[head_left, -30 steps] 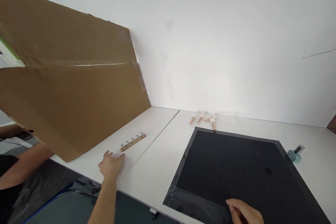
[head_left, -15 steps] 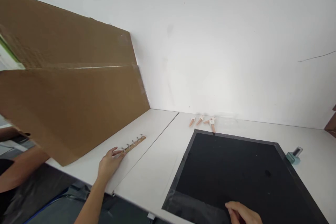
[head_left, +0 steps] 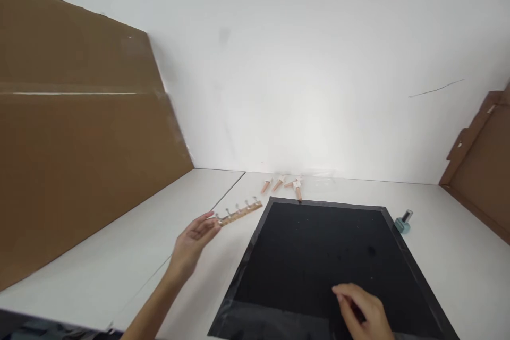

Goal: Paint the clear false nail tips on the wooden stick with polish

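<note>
My left hand (head_left: 190,244) pinches one end of a narrow wooden strip (head_left: 243,214), tan in colour, with several small shiny metal posts standing up along it. The strip is raised above the white table, its far end near the top left corner of a black mat (head_left: 314,260). Over the lower right of the mat is my right hand (head_left: 364,311), thumb and forefinger brought together, with nothing visible between them. Several peach-coloured, finger-shaped pieces with white ends (head_left: 297,189) lie behind the mat.
A small teal bottle with a dark, shiny cap (head_left: 403,223) stands at the mat's right edge. Tall brown cardboard (head_left: 79,170) borders the left side, and another cardboard piece (head_left: 486,154) stands at the right. A white wall (head_left: 298,74) rises behind the table (head_left: 131,244).
My left hand has lifted the wooden strip off the table and carried it right towards the mat. My right hand stays over the mat, slightly farther forward. The view has turned right.
</note>
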A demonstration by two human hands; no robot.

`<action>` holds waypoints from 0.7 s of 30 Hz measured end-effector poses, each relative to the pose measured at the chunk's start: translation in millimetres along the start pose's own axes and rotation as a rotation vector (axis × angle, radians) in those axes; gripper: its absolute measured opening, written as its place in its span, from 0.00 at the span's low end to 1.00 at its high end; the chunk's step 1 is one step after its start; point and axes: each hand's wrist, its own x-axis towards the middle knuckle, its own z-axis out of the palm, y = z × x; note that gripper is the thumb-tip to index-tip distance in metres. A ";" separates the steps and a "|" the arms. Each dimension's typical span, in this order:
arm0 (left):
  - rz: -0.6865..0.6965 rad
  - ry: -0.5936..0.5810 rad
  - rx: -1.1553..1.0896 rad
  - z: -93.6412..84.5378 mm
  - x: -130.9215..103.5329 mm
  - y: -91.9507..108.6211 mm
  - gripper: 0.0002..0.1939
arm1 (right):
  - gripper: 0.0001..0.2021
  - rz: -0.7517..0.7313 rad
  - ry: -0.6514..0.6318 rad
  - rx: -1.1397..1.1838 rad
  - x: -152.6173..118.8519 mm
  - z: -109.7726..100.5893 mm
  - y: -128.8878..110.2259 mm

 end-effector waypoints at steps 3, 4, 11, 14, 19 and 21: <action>-0.033 -0.220 -0.039 64.6 -31.2 10.0 0.27 | 0.14 0.115 0.089 -0.185 30.6 -53.4 25.7; -0.049 -0.293 -0.053 84.9 -42.0 11.5 0.27 | 0.14 0.209 0.146 -0.277 41.1 -72.2 38.6; -0.022 -0.791 -0.063 194.6 -92.4 0.0 0.23 | 0.24 0.576 0.326 -0.557 94.9 -161.9 132.4; 0.040 -0.917 -0.055 226.9 -100.3 -6.4 0.21 | 0.19 0.639 0.204 -0.555 103.7 -169.2 155.1; 0.018 -0.974 -0.064 270.8 -111.9 -17.2 0.22 | 0.11 0.700 0.004 -0.533 108.3 -165.0 179.2; 0.018 -0.990 -0.064 283.5 -115.3 -22.3 0.22 | 0.11 0.714 -0.016 -0.534 109.7 -163.1 186.8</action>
